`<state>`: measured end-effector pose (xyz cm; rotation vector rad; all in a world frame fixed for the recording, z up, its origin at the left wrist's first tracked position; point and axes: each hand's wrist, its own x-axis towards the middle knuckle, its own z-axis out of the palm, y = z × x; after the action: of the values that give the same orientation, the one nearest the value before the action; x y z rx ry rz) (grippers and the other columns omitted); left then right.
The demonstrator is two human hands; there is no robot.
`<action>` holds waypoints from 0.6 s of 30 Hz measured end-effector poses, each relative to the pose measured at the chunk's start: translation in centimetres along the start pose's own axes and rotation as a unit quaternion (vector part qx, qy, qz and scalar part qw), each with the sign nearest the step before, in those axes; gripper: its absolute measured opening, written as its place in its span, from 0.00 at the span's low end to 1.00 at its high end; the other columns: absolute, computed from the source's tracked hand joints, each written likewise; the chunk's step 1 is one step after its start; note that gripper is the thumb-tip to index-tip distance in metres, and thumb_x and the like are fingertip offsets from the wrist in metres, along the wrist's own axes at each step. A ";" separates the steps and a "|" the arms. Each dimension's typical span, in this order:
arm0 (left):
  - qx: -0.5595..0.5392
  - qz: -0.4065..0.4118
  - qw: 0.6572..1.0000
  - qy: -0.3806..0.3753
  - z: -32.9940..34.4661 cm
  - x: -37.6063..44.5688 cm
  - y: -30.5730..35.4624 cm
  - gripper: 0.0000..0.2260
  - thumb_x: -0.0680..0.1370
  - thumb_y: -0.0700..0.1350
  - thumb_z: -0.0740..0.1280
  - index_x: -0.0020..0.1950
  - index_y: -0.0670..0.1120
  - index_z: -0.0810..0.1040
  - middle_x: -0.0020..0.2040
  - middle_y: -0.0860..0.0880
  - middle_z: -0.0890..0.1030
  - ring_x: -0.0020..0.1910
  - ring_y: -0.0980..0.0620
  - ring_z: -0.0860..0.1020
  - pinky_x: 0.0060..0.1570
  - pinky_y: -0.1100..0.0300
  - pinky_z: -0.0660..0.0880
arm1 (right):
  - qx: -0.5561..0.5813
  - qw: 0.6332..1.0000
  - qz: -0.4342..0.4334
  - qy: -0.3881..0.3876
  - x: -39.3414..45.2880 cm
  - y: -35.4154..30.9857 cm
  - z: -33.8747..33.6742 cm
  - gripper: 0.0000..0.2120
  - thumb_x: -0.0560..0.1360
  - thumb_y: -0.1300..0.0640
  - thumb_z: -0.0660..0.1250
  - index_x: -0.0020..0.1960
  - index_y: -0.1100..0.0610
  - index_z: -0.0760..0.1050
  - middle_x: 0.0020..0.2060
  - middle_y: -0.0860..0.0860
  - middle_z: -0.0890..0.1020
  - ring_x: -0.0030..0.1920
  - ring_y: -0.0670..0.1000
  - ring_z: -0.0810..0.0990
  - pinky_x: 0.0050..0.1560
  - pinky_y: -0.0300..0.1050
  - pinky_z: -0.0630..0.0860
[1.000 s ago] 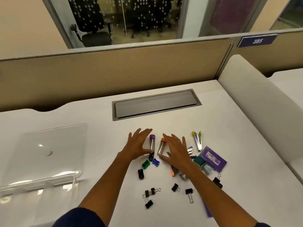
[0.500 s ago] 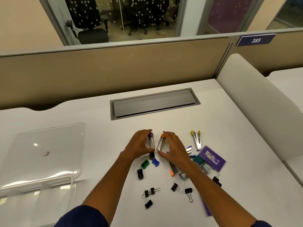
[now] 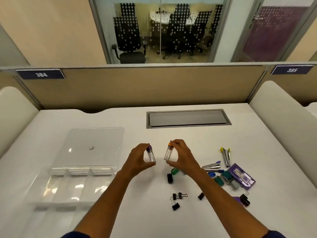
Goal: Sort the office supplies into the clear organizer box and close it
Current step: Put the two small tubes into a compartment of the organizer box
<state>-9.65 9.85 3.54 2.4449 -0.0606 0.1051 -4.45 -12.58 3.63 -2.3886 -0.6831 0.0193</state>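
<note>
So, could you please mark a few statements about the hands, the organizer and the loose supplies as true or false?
1. Each hand holds a small clear tube: left hand the purple-capped tube, right hand the orange-capped tube. True.
2. The organizer is closed. False: its lid lies open behind it.
3. The organizer already holds binder clips. False: the binder clips lie on the desk.
4. A purple packet lies right of the hands. True.
</note>
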 end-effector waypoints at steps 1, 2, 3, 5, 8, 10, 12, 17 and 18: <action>0.004 -0.003 1.000 0.012 -1.0 -1.0 -0.7 0.32 0.64 0.52 0.79 0.64 0.45 0.74 0.60 0.49 0.78 0.57 0.52 0.76 0.58 0.66 0.67 | 0.003 1.000 -0.009 -0.004 0.1 -1.1 0.5 0.36 0.63 0.54 0.80 0.67 0.60 0.70 0.63 0.54 0.71 0.61 0.50 0.73 0.59 0.30 0.66; 0.008 -0.005 1.000 0.020 -1.9 -1.8 -1.3 0.31 0.64 0.52 0.79 0.63 0.45 0.74 0.60 0.48 0.78 0.57 0.52 0.76 0.58 0.66 0.68 | 0.005 1.000 -0.018 -0.008 0.2 -2.1 1.1 0.35 0.63 0.54 0.80 0.66 0.59 0.70 0.62 0.54 0.72 0.61 0.50 0.73 0.59 0.30 0.66; 0.013 -0.009 0.999 0.029 -3.0 -2.9 -2.0 0.31 0.64 0.52 0.79 0.63 0.45 0.74 0.59 0.48 0.78 0.56 0.52 0.76 0.57 0.66 0.68 | 0.007 0.999 -0.030 -0.013 0.4 -3.3 1.8 0.34 0.64 0.53 0.79 0.66 0.59 0.71 0.62 0.54 0.72 0.61 0.50 0.73 0.59 0.29 0.65; 0.019 -0.018 0.999 0.044 -5.1 -4.9 -3.5 0.30 0.64 0.53 0.79 0.62 0.46 0.75 0.57 0.49 0.78 0.53 0.53 0.76 0.56 0.65 0.71 | 0.010 0.998 -0.058 -0.021 0.6 -6.0 3.4 0.34 0.64 0.52 0.79 0.66 0.58 0.71 0.62 0.53 0.72 0.61 0.49 0.73 0.59 0.28 0.65; 0.033 -0.038 0.997 0.065 -8.4 -8.0 -5.9 0.27 0.63 0.55 0.79 0.59 0.49 0.75 0.54 0.51 0.77 0.50 0.55 0.75 0.53 0.64 0.73 | 0.027 0.995 -0.092 -0.030 1.2 -10.4 6.1 0.34 0.65 0.51 0.79 0.66 0.58 0.71 0.63 0.53 0.72 0.61 0.49 0.73 0.60 0.30 0.66; 0.048 -0.052 0.995 0.077 -10.8 -10.2 -7.6 0.26 0.63 0.54 0.79 0.57 0.49 0.75 0.53 0.52 0.77 0.49 0.55 0.75 0.51 0.63 0.74 | 0.042 0.992 -0.114 -0.041 1.4 -13.4 8.1 0.34 0.65 0.51 0.78 0.66 0.57 0.71 0.63 0.52 0.72 0.61 0.48 0.72 0.61 0.33 0.69; 0.062 -0.056 0.993 0.088 -13.1 -12.3 -9.3 0.25 0.63 0.53 0.78 0.55 0.49 0.75 0.50 0.53 0.77 0.48 0.55 0.74 0.49 0.61 0.75 | 0.059 0.988 -0.129 -0.057 1.7 -15.9 10.2 0.34 0.65 0.50 0.78 0.66 0.55 0.70 0.63 0.51 0.72 0.62 0.48 0.71 0.63 0.37 0.71; 0.085 -0.085 0.989 0.088 -18.0 -16.7 -14.1 0.23 0.63 0.49 0.78 0.54 0.47 0.76 0.51 0.52 0.77 0.48 0.53 0.76 0.49 0.55 0.76 | 0.085 0.983 -0.139 -0.084 2.1 -21.9 15.5 0.31 0.65 0.48 0.76 0.64 0.54 0.71 0.61 0.49 0.72 0.60 0.48 0.72 0.59 0.34 0.69; 0.087 -0.092 0.988 0.086 -18.8 -17.4 -15.2 0.24 0.62 0.48 0.79 0.55 0.47 0.76 0.52 0.51 0.77 0.49 0.52 0.76 0.50 0.54 0.76 | 0.086 0.982 -0.140 -0.088 2.2 -23.0 16.5 0.30 0.65 0.48 0.76 0.63 0.54 0.71 0.61 0.49 0.72 0.60 0.48 0.72 0.58 0.35 0.70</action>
<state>-27.06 33.82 6.70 2.5909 0.2599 0.2468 -16.34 13.26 4.49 -2.1234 -1.0526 0.1662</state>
